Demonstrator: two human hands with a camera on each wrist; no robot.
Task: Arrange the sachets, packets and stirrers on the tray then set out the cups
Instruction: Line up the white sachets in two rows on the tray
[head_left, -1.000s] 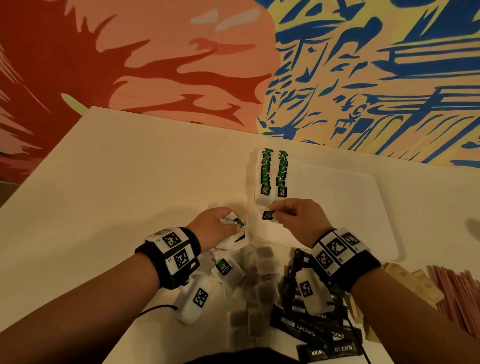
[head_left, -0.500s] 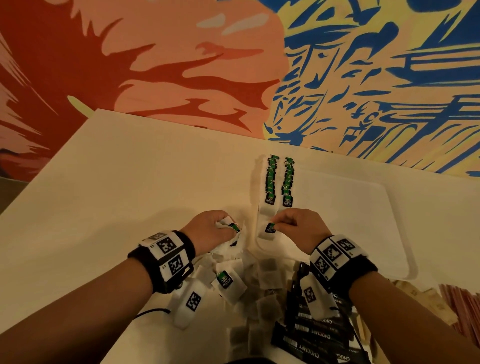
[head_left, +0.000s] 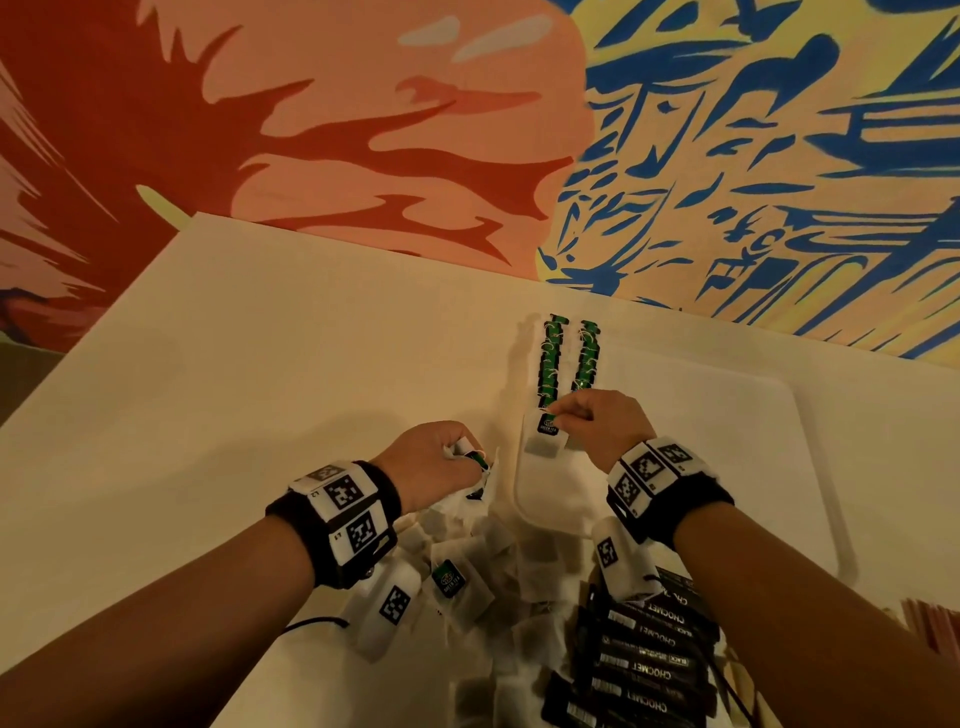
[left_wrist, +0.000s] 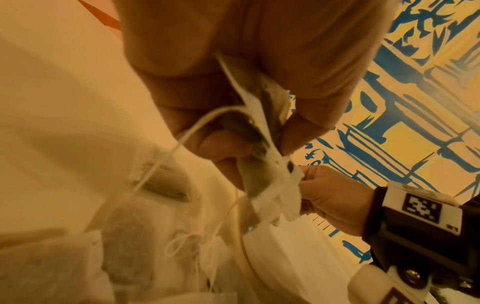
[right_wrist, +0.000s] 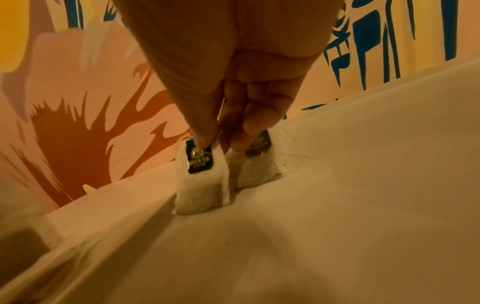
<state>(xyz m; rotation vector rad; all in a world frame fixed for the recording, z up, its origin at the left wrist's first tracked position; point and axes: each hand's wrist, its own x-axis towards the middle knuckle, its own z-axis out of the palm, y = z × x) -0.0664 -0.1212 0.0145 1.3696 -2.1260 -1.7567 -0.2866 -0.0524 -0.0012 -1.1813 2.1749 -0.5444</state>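
Left hand (head_left: 434, 462) sat on the table (head_left: 260, 364), just off the left rim of the tray (head_left: 727, 467). Fingers were curled round a bunch of tea bags (left_wrist: 262, 164), strings trailing down to the loose tea bag pile (head_left: 498, 561) just below and right of that wrist. Left of and beyond this hand the table was bare out to its far edge at the painted wall (head_left: 363, 130).

Right hand (head_left: 602, 426) was over the tray's near-left area, thumb and fingertips (right_wrist: 207, 131) pinching the green tag of one tea bag (right_wrist: 200, 176). That bag stood on the tray floor hard against the left rim, touching a second bag (right_wrist: 255, 166) on its right. Two rows of green-tagged bags (head_left: 569, 358) ran away from the fingertips toward the tray's far-left corner.

Right of this hand the tray floor was bare to its right rim. Under and behind the right wrist: black Chocomet packets (head_left: 644, 660), stacked at the table's near edge. Stirrers (head_left: 935, 623) lay far right of the forearm, partly cut off by the frame.
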